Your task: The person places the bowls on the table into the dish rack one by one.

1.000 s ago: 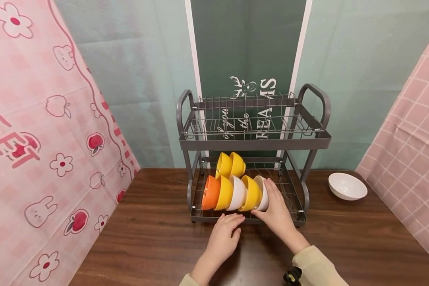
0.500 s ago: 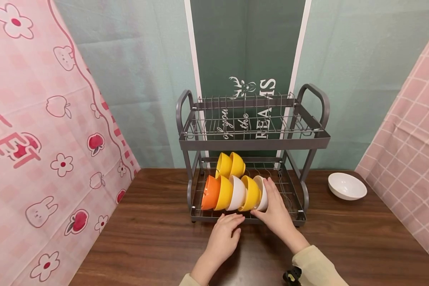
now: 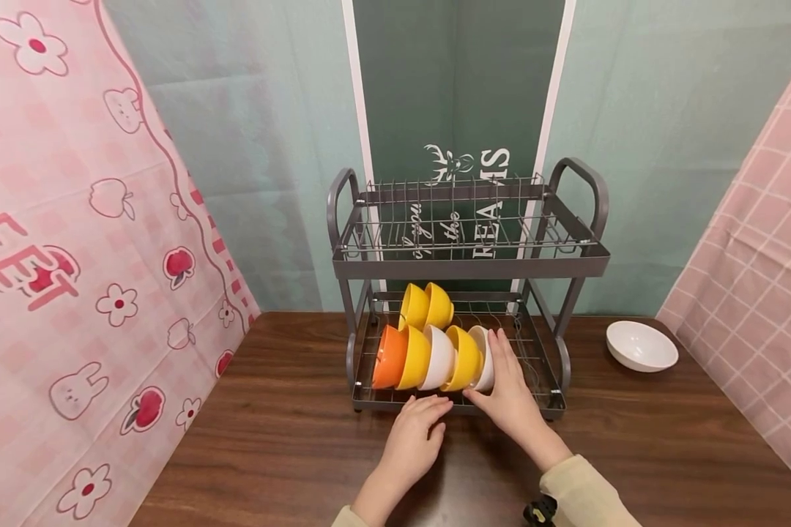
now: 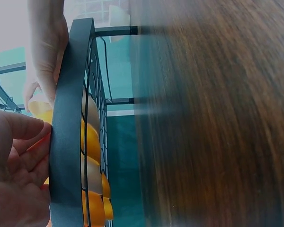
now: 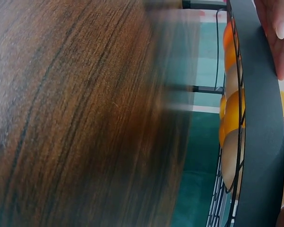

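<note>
A row of small bowls stands on edge along the front of the dish rack's lower tier. From the left come an orange bowl (image 3: 389, 359), a yellow bowl (image 3: 413, 359), a white bowl (image 3: 439, 359), another yellow bowl (image 3: 463, 359) and a white end bowl (image 3: 483, 359). My right hand (image 3: 514, 402) holds that white end bowl, fingers along its right side and thumb at its lower front. My left hand (image 3: 411, 439) rests by the rack's front rail (image 4: 68, 137), fingers loosely bent and holding nothing. Behind the row lean two yellow bowls (image 3: 439, 304).
The grey two-tier dish rack (image 3: 471, 268) has a wire upper tier above the bowls. A wider white bowl (image 3: 641, 348) sits on the wooden table (image 3: 270, 439) to the right. Cloth hangings close off the back and both sides.
</note>
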`<state>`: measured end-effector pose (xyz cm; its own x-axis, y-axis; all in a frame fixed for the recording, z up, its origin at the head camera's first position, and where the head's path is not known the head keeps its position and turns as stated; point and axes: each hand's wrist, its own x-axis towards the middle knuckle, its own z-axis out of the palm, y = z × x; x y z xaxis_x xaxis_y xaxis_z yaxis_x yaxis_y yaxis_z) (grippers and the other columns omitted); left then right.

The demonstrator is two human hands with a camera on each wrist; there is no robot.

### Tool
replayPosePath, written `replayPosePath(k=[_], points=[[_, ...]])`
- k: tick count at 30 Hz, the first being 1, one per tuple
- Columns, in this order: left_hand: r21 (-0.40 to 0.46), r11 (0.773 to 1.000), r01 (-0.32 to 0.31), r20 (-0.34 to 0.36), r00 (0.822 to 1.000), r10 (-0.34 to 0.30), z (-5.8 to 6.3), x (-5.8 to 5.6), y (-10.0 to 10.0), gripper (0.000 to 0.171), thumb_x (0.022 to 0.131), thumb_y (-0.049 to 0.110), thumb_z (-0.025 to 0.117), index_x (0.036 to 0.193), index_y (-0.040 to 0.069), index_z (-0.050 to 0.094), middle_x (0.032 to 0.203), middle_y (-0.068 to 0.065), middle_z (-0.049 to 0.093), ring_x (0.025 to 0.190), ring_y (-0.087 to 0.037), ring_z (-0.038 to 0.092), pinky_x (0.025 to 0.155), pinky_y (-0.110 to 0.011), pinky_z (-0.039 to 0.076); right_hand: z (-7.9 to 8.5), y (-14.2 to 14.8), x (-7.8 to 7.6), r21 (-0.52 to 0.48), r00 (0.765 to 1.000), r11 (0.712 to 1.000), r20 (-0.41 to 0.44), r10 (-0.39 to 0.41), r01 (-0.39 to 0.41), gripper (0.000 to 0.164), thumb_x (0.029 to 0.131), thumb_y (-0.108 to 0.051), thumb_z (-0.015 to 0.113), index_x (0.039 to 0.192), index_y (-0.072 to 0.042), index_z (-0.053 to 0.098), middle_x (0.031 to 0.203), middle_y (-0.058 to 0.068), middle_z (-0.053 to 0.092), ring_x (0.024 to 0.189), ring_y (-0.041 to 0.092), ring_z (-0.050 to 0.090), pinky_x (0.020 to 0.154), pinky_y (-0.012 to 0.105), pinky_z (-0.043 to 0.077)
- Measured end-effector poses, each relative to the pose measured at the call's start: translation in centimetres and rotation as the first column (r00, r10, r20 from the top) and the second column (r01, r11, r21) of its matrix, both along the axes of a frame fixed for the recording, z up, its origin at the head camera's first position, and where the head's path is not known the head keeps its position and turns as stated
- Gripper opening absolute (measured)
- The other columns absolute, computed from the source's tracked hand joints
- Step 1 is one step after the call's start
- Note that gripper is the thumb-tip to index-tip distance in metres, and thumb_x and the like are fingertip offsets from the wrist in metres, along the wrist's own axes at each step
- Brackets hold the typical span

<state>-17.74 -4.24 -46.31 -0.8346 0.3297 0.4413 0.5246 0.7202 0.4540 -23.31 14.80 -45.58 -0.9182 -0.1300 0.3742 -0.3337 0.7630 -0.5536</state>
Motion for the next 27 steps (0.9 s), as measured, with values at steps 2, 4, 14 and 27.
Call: replayPosePath(k=[2,4,14,27], points=[[0.008,1.000,0.003,0.009,1.000,-0.003,-0.2,0.1,0.0,0.031,0.083,0.008,0.063,0.113,0.013,0.067,0.116,0.004,0.065,0.114,-0.015,0.058,0.101,-0.050,0.040,-0.1,0.0,0.2,0.002,1.000,1.000,-0.015,0.004,-0.004,0.110,0.069,-0.024,0.081,0.150,-0.018,0.007,0.155,0.016,0.009,0.135,0.045,0.020,0.099,0.067,0.030],[0.018,1.000,0.002,0.020,1.000,-0.003,-0.3,0.3,-0.1,0.031,0.083,0.008,0.063,0.113,0.014,0.067,0.116,0.004,0.065,0.114,-0.016,0.058,0.100,-0.051,0.040,-0.2,0.0,0.6,0.001,0.999,1.000,-0.031,0.009,-0.009,0.108,0.069,-0.026,0.080,0.150,-0.018,0.009,0.155,0.015,0.010,0.135,0.045,0.021,0.099,0.067,0.029],[0.007,1.000,0.000,-0.011,1.000,0.000,-0.1,0.0,-0.1,0.030,0.083,0.010,0.064,0.112,0.014,0.067,0.116,0.004,0.066,0.114,-0.015,0.058,0.100,-0.049,0.041,0.4,1.5,1.9,-0.110,0.939,0.994,-0.341,-0.038,0.001,0.077,0.080,-0.030,0.071,0.143,-0.011,0.032,0.151,0.011,0.029,0.137,0.029,0.030,0.114,0.043,0.026],[0.007,1.000,0.007,-0.011,1.000,-0.007,-0.1,0.1,0.0,0.031,0.083,0.009,0.064,0.113,0.013,0.067,0.116,0.002,0.066,0.114,-0.016,0.058,0.101,-0.049,0.041,1.9,11.2,1.8,-0.431,0.617,0.888,-0.658,-0.431,0.161,0.042,0.078,-0.005,0.060,0.117,0.010,0.056,0.119,0.032,0.055,0.124,0.022,0.049,0.109,0.021,0.031]])
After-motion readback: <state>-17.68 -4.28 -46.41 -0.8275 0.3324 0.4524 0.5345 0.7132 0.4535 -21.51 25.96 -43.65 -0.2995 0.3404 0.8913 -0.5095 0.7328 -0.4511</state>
